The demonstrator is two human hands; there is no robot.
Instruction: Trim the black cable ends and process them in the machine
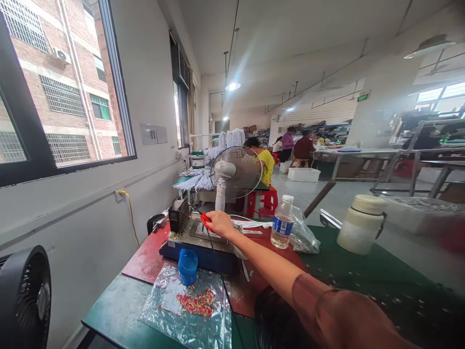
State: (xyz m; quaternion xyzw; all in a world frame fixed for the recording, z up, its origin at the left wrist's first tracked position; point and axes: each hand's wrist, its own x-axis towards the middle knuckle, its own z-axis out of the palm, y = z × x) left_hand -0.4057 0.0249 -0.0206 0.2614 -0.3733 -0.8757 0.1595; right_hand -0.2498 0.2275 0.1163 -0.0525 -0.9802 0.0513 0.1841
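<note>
My right hand [220,224] reaches out over the work table, closed around a red-handled tool [206,219]. A thin dark end sticks out from the tool toward the upper left; its exact kind is hard to make out. Below the hand, a black cable [220,264] runs down to the bottom edge. Under and around the hand stands a low blue-based machine [214,259] with a metal top. In front of it, a blue cup [188,267] and a scatter of small red and yellow pieces [198,303] rest on a clear plastic sheet [214,334]. My left hand is out of view.
A bottle [282,227], a plastic bag [305,235] and a cream jug [361,225] stand to the right. Behind the machine is a white fan [221,186]; a black fan [27,295] is at left. White cord bundles [201,180] and several people are farther back.
</note>
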